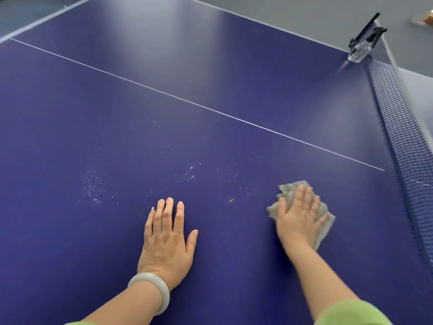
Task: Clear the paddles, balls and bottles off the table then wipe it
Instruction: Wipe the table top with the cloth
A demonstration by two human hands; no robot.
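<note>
The blue table tennis table (164, 78) fills the view, with a thin white centre line running across it. My right hand (298, 215) lies flat on a crumpled grey cloth (324, 227), pressing it onto the table near the net. My left hand (167, 238) rests palm down on the bare surface, fingers spread, a pale bangle on the wrist. Patches of small white droplets or specks (92, 187) dot the table in front of my hands. No paddles, balls or bottles are in view.
The blue net (398, 127) runs along the right side, held at the far end by a black clamp post (364, 39). Grey floor lies beyond the table's far and right edges. A small tan object (423, 19) sits at the top right corner.
</note>
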